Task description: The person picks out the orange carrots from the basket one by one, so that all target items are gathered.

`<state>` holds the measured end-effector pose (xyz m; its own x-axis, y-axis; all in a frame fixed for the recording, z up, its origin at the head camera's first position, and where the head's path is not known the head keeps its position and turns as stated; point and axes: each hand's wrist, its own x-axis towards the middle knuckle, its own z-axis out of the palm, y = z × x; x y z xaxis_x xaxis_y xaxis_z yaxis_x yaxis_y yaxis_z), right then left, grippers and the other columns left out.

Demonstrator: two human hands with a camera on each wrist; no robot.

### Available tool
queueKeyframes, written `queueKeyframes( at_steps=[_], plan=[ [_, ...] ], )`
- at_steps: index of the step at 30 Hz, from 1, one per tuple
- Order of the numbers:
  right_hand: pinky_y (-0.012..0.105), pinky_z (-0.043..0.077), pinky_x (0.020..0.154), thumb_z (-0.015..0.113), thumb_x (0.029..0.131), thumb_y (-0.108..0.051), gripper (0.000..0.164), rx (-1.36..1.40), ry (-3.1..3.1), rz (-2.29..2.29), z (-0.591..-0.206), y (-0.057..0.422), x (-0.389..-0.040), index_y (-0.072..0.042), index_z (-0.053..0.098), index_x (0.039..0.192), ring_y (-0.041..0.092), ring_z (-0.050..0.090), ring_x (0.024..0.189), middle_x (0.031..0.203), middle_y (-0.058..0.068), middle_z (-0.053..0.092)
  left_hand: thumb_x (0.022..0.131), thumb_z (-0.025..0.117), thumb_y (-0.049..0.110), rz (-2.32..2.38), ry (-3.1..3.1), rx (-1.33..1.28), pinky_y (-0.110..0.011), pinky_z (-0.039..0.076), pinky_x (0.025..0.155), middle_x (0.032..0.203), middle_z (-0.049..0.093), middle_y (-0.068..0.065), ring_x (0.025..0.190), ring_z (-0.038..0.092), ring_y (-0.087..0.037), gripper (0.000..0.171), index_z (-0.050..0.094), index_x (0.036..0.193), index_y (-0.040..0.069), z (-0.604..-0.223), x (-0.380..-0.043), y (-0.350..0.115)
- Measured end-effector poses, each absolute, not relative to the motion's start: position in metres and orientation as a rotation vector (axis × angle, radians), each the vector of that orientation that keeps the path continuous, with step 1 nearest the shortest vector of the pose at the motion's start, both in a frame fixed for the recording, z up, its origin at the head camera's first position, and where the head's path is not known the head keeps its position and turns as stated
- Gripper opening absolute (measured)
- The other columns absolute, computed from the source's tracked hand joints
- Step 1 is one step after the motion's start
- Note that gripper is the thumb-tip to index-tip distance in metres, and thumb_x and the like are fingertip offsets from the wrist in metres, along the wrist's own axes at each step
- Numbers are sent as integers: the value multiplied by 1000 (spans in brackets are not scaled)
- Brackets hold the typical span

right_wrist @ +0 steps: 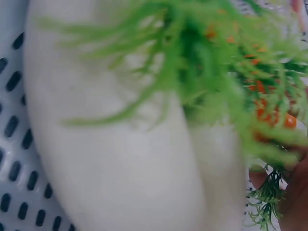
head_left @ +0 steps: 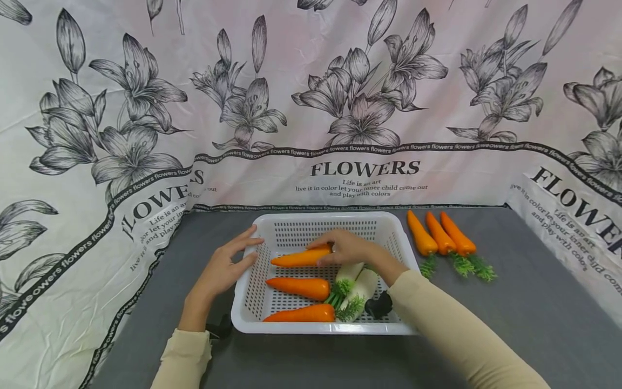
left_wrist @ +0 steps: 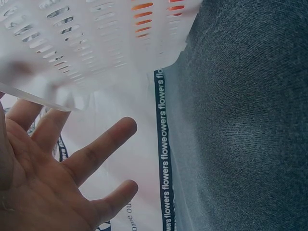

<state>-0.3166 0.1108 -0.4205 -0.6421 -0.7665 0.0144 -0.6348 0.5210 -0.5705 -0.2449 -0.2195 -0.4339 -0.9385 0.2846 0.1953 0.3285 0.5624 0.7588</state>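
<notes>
In the head view my right hand (head_left: 351, 248) reaches into a white perforated basket (head_left: 335, 328) and grips an orange carrot (head_left: 293, 259) at its thick end. Two more carrots lie below it in the basket, a middle carrot (head_left: 301, 288) and a front carrot (head_left: 303, 313), with green tops at their right ends. Beside those tops are two white radishes (head_left: 366, 283); the right wrist view shows a radish (right_wrist: 110, 144) up close behind blurred leaves (right_wrist: 202, 62). My left hand (head_left: 224, 265) is at the basket's left rim, fingers spread, fingertips over the edge.
Several items share the grey table (head_left: 515, 324). Three carrots (head_left: 439, 237) with leafy tops lie right of the basket. A black object (head_left: 379, 306) shows in the basket's front right corner. Flower-printed cloth (head_left: 359, 124) hangs behind and at both sides.
</notes>
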Motion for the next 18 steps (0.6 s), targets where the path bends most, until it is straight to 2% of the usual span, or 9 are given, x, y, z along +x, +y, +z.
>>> queueKeyframes(
  at_steps=[3, 6, 10, 13, 18],
  plan=[
    [41, 50, 103, 76, 91, -28, 48, -1152, 2517, -876, -418, 111, -317, -16, 67, 136, 17, 64, 113, 134, 3, 69, 101, 63, 30, -1348, -2733, -533, -66, 29, 119, 167, 33, 6, 156, 27, -33, 41, 63, 141, 23, -434, -244, -220],
    [36, 52, 94, 75, 92, -29, 49, -1127, 2501, -957, -415, 112, -317, -16, 65, 138, 15, 62, 103, 135, 1, 68, 101, 63, 30, -1343, -2738, -528, -66, 28, 119, 167, 32, 6, 156, 27, -32, 41, 63, 141, 23, -433, -245, -220],
    [30, 52, 77, 74, 94, -27, 48, -1036, 2474, -1118, -412, 112, -316, -16, 64, 140, 16, 59, 87, 124, 4, 71, 101, 63, 30, -1330, -2748, -519, -66, 29, 119, 167, 32, 7, 156, 27, -33, 41, 63, 141, 24, -434, -245, -219],
    [27, 53, 73, 73, 94, -25, 48, -967, 2482, -1261, -411, 111, -317, -15, 63, 141, 15, 61, 85, 116, 8, 71, 101, 62, 29, -1328, -2745, -522, -66, 28, 119, 167, 33, 6, 156, 28, -33, 41, 63, 141, 24, -434, -245, -220],
    [27, 55, 69, 73, 95, -24, 48, -920, 2563, -1409, -409, 112, -316, -13, 62, 141, 17, 66, 85, 122, 11, 71, 101, 62, 30, -1345, -2743, -527, -66, 27, 119, 167, 32, 6, 156, 28, -33, 41, 62, 141, 23, -433, -245, -219]
  ],
)
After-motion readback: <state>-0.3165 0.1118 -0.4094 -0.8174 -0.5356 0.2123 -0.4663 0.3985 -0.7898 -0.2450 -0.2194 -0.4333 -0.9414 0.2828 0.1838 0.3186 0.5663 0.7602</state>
